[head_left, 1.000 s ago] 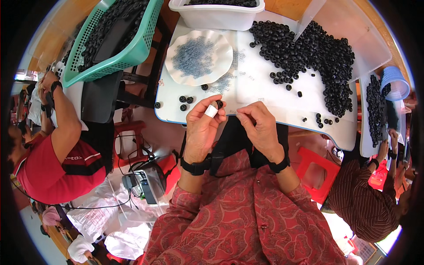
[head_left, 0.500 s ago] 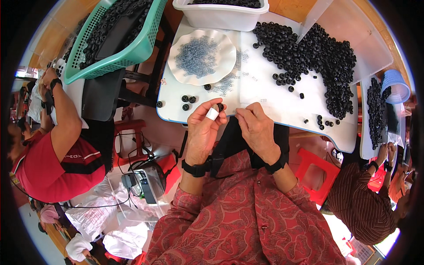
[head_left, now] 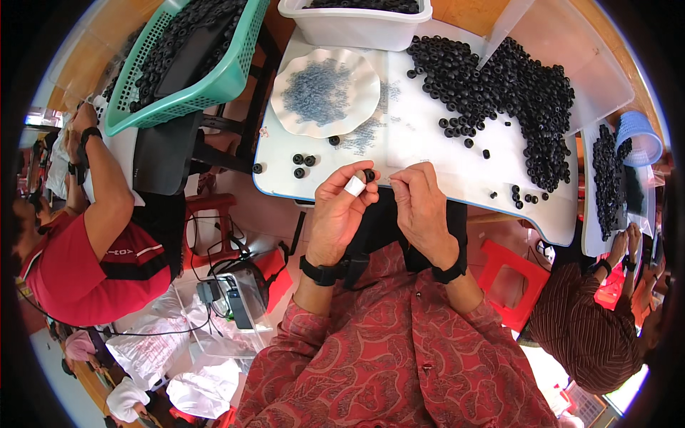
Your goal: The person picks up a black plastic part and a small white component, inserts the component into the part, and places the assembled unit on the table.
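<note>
Between the thumb and fingers of my left hand [head_left: 338, 221] is a small black round part [head_left: 369, 175], with its round end up. White tape [head_left: 354, 186] wraps a digit of that hand. Close on its right, my right hand [head_left: 426, 210] is closed in a pinch; what sits between its fingertips is too small to make out. Both hands are over the front edge of the white table [head_left: 428, 160]. Beyond them stands a white scalloped plate [head_left: 368, 80] holding small clear bluish pieces [head_left: 317, 93]. Several loose black round parts [head_left: 299, 172] lie near my left hand.
A large heap of black round parts [head_left: 542, 100] covers the right side, beside a clear plastic bin [head_left: 596, 64]. At the back is a white tub [head_left: 357, 32]; a green basket [head_left: 214, 89] stands at left. Co-workers sit on either side; a red stool [head_left: 515, 282] is at right.
Both hands have shifted slightly to the right, the left one still with the black round part. My right hand has turned a little, its fingertips still pinched.
</note>
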`<state>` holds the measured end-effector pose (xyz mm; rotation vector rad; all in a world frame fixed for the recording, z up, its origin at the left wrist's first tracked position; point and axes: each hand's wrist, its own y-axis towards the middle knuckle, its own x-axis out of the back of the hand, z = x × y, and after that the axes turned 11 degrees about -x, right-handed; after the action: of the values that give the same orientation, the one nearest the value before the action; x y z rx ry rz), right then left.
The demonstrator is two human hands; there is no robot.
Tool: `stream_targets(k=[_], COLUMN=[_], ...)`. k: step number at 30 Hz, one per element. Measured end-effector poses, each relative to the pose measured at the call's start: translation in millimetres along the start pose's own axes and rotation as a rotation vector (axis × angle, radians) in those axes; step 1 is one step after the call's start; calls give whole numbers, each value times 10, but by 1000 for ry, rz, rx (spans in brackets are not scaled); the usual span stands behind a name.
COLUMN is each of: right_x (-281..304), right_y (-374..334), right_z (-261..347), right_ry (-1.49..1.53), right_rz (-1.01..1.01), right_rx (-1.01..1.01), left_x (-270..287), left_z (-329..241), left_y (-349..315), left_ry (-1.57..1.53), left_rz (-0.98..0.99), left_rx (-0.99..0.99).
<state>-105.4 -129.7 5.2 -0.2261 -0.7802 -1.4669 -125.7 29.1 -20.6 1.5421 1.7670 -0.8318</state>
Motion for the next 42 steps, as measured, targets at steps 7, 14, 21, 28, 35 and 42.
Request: stream_targets(k=[7, 14, 21, 28, 35, 42], right_x=[76, 82, 83, 72, 102, 167], right_y=[28, 27, 24, 20, 18, -22], right_z=[41, 46, 50, 40, 135, 124], right_ry=[84, 96, 68, 85, 213, 470], right_rz=[-1, 2, 16, 35, 33, 117], right_rx=[33, 22, 12, -19, -114, -380], left_x=[-97, -103, -134, -80, -25, -28], left_z=[68, 101, 114, 175, 170, 195], left_y=[-20, -27, -28, -33, -11, -11], left_ry=[38, 72, 91, 89, -49, -254], left_rz=[7, 1, 5, 17, 34, -4], left_rx=[12, 22, 24, 36, 140, 219])
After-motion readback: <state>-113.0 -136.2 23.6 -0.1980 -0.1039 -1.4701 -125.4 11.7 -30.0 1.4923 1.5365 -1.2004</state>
